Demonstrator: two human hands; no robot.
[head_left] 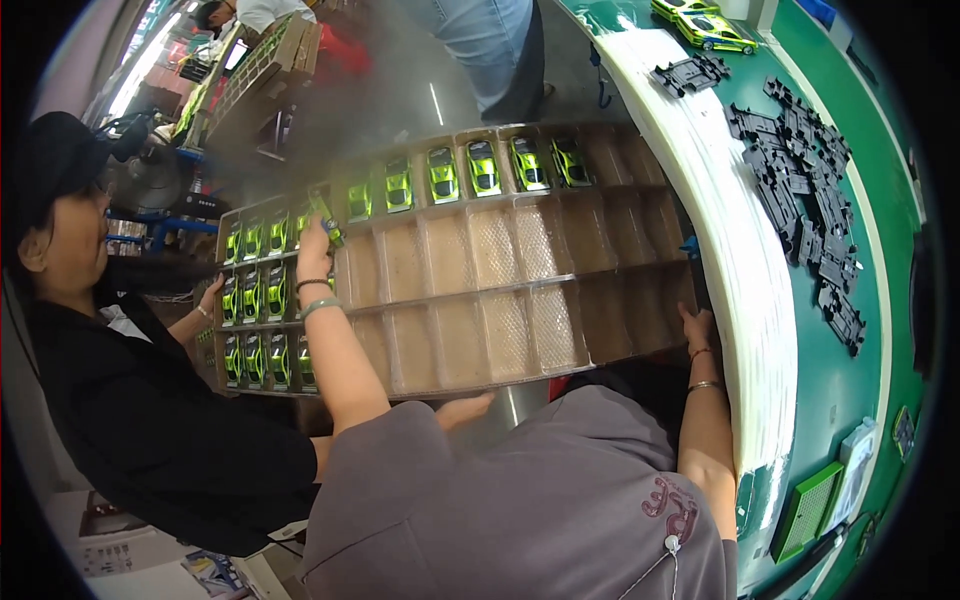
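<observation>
A large clear compartment tray [440, 387] lies in front of me, its left columns and most of its far row filled with green toy cars [443, 175]. My left hand [314, 252] is over the left part of the tray, fingers closed round a tilted green toy car [325, 212]. At the tray's right end, my right hand [697, 325] is closed on the edge; its fingertips are partly hidden. Many middle and right compartments hold no car.
A co-worker in black [150, 400] stands at left, one hand at the tray's left end, another below its near edge. To the right, a green worktable [830, 400] carries a pile of black car chassis [800, 190] and green cars [705, 28]. Someone in jeans [490, 50] stands beyond.
</observation>
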